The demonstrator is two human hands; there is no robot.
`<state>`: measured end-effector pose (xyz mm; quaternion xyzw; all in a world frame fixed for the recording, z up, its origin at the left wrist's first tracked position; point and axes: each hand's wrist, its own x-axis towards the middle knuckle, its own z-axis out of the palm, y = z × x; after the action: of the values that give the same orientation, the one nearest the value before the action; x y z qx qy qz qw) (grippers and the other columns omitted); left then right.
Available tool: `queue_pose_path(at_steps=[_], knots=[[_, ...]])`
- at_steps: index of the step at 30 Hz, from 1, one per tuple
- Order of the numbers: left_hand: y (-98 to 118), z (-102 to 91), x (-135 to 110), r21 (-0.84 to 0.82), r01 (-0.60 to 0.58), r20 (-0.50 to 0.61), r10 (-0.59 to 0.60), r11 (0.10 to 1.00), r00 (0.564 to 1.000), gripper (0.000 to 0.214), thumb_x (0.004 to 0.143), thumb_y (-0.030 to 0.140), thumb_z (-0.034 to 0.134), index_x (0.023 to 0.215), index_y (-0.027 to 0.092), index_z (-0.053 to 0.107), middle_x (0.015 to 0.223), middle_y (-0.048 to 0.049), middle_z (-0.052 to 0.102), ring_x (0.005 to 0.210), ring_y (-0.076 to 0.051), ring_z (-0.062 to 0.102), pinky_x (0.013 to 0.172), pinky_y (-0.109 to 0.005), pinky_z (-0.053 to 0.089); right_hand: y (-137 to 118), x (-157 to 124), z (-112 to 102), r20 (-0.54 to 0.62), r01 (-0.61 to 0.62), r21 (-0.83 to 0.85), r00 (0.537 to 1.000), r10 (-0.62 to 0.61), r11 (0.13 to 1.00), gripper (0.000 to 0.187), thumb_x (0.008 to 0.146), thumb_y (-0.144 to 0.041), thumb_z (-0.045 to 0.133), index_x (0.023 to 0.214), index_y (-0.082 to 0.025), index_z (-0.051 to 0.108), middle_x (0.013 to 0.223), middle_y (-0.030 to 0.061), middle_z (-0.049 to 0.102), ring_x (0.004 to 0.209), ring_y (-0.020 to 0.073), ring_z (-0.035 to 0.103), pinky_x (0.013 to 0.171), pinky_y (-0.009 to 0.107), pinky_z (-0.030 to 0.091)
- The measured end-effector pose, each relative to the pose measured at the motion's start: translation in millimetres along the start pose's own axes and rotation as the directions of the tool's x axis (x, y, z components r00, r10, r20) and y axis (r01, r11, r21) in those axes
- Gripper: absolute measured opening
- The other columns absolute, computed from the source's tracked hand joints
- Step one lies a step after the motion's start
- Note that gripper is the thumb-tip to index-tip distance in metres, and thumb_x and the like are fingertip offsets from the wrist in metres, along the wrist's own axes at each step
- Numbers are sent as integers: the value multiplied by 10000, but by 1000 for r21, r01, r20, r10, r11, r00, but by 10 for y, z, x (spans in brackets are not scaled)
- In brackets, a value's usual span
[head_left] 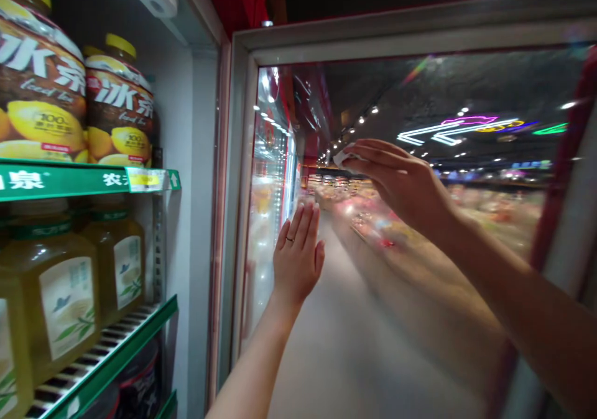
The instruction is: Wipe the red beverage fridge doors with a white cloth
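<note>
On my feed the far left is cooler shelving: brown iced tea bottles (119,105) with yellow caps stand on an upper green shelf (84,181), and paler tea bottles (116,270) sit on the wire shelf (121,338) below it. Next comes the pale frame (239,189) of the swung-open glass door (364,344), whose pane looks hazy, with a blurred shop aisle and neon lights showing through it. The left hand (298,260) is spread flat against the glass near the frame side, fingers together and pointing up, a ring (290,239) on one finger, nothing held. Higher and to the right, the right hand (401,186) reaches across the pane, its fingers closed lightly on a small white wipe (342,156), pressing it to the glass at its fingertips. I cannot tell whether the wipe is cloth or paper.
</note>
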<state>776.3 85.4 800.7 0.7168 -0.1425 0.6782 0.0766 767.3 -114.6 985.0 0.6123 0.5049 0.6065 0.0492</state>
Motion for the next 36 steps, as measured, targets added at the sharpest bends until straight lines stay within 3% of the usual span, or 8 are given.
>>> queue_pose_path(at_steps=[4,9,14,18,22,28,32,36], knots=[[-1,13,-7,-15,2,-5,-2,1000,1000,730,1107,246,390,1757,176,67,1753,-79,390,1668,-188,283,1380,-365,210,-52,24,37,-2,-23,3,1000,23,1000,401,1067,-118,500,1370,-197,751,1388,111,765,1367,263,684,1210,469,576],[2,25,-16,-33,3,-7,-4,999,1000,716,1110,243,387,1756,168,86,1758,-80,371,1678,-185,246,1391,-364,166,-128,-211,-79,8,-49,6,999,49,999,428,1051,-140,566,1418,-292,725,1366,78,774,1288,273,712,1135,452,611],[23,44,-30,-45,19,0,-19,999,1000,740,1109,248,408,1757,190,57,1760,-80,356,1668,-202,280,1395,-381,169,-94,-300,-238,-35,-192,-106,981,189,976,373,1045,-151,596,1336,-307,771,1282,81,793,1181,264,727,1092,427,606],[19,71,-34,-69,28,-11,-29,997,1000,749,1106,246,424,1758,210,58,1756,-80,358,1651,-217,327,1396,-397,181,-177,-221,-150,-31,-295,-126,955,294,947,327,1059,-167,568,1271,-277,792,1301,101,772,1176,269,710,1045,454,622],[8,88,-20,-68,15,-19,-16,998,1000,751,1102,234,446,1756,196,80,1752,-74,362,1664,-188,277,1404,-356,109,-281,-331,-113,30,-306,-81,950,309,949,358,1047,-143,564,1293,-305,768,1324,75,755,1208,262,699,1058,469,613],[0,136,-18,-87,18,-27,-20,996,999,747,1099,219,467,1752,194,104,1758,-57,342,1674,-162,222,1407,-330,68,-70,-532,-249,33,-396,-178,913,407,901,315,1008,-148,597,1233,-291,763,1306,78,750,1179,283,695,1034,477,599],[-8,188,-31,-97,29,-29,-32,995,999,736,1102,222,467,1753,215,124,1756,-53,335,1664,-180,264,1408,-353,95,47,-459,-169,47,-412,-202,902,429,888,340,971,-98,588,1204,-283,753,1284,64,754,1195,280,687,1048,456,582],[-19,226,-37,-78,35,-20,-37,996,999,752,1099,231,491,1756,232,125,1750,-51,342,1656,-182,288,1404,-339,98,-22,-546,-110,89,-383,-146,913,398,912,312,978,-110,588,1196,-275,738,1282,78,750,1201,284,682,1059,454,573]])
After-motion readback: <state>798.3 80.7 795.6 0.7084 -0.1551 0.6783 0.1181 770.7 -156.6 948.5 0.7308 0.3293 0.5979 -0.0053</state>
